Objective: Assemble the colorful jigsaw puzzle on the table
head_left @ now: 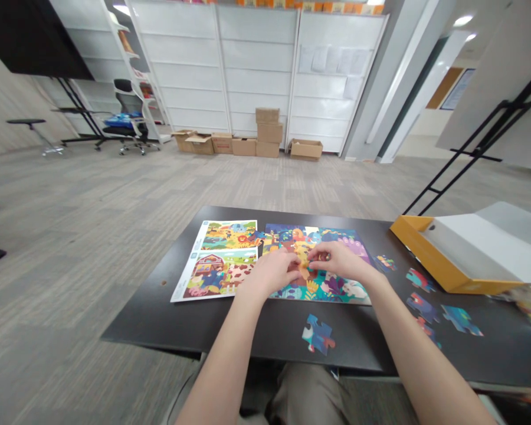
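A colourful jigsaw puzzle [331, 242] lies partly assembled in the middle of the dark table [168, 319]. My left hand [269, 273] and my right hand [338, 260] rest on it side by side. Both have their fingers curled and pinch an orange puzzle piece [304, 264] between them, pressed down on the puzzle. To the left of the puzzle lies a picture sheet [216, 260] with farm and animal scenes.
Loose puzzle pieces lie near the front edge [318, 334] and to the right [462, 320]. An open yellow and white box [438, 265] sits at the right. Cardboard boxes [268, 133] stand by the far white wall, an office chair [130, 118] at the left.
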The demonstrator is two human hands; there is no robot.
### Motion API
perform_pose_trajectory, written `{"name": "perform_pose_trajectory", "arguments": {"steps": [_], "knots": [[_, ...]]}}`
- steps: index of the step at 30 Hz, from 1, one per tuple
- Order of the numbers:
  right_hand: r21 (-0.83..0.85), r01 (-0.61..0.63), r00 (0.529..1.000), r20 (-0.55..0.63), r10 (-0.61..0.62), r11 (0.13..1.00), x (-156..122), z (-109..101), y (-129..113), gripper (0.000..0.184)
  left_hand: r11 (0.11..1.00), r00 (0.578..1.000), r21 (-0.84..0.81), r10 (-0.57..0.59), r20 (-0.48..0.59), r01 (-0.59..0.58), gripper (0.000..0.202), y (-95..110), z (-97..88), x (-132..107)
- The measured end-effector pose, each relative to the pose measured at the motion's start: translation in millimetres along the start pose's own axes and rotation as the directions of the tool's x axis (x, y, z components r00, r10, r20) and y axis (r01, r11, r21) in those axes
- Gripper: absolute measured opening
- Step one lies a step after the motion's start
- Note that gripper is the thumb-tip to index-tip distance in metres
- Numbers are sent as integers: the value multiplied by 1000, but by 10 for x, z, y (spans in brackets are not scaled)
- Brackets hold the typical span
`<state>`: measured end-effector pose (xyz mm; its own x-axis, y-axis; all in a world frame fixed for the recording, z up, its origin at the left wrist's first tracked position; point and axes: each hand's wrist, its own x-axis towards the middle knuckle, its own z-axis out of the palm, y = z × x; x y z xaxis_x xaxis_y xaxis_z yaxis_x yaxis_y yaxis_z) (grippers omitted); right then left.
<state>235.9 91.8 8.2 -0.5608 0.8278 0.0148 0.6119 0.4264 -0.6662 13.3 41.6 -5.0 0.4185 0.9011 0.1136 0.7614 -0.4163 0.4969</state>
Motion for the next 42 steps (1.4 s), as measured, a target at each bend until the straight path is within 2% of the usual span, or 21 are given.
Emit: {"name": "perform_pose_trajectory", "arguments": {"steps": [4, 7, 8, 10, 13, 15, 18, 23, 26, 30, 34, 39, 42], "knots": [[12, 0, 997, 76, -1, 1000, -3, 41, -30, 17, 1000, 1000, -5, 15, -9, -15, 25, 34, -80, -1], [-4, 9, 1000, 27, -9, 1000, -1, 50, -38, 19, 1000, 995, -24, -13, -101, 11, 31, -28, -289, -89], [-15, 11, 1000, -2, -11, 1000, -1, 49, -40, 21, 999, 990, -9, -48, -131, 47, 30, -75, -386, -151], [-41, 11, 999, -52, -13, 999, -2, 43, -46, 23, 981, 969, 45, -179, -168, 189, 26, -205, -592, -325], [-77, 10, 997, -81, -17, 997, -3, 40, -53, 25, 881, 891, 171, -408, -198, 442, 25, -418, -842, -644], [-82, 17, 996, -85, -24, 996, -1, 45, -45, 25, 801, 835, 235, -525, -163, 550, 30, -512, -928, -821], [-81, 17, 994, -105, -25, 997, 3, 56, -14, 27, 773, 814, 276, -578, -66, 571, 48, -551, -959, -943], [-93, 20, 991, -132, -32, 995, 8, 66, 21, 28, 774, 789, 298, -607, 98, 559, 54, -483, -938, -885], [-91, 14, 991, -129, -26, 996, 10, 68, 18, 29, 757, 765, 321, -630, 129, 569, 53, -435, -935, -849], [-90, 36, 990, -131, -48, 995, 10, 75, -13, 28, 773, 779, 306, -613, 134, 556, 47, -369, -928, -821], [-88, 64, 988, -136, -75, 994, 7, 84, -63, 25, 791, 810, 310, -578, 95, 528, 45, -318, -897, -765], [-83, 75, 987, -135, -86, 994, 2, 88, -73, 24, 806, 812, 287, -569, 130, 518, 43, -387, -841, -752], [-84, 73, 986, -141, -85, 994, 4, 101, -53, 24, 843, 858, 255, -507, 85, 473, 35, -438, -832, -737]]}}
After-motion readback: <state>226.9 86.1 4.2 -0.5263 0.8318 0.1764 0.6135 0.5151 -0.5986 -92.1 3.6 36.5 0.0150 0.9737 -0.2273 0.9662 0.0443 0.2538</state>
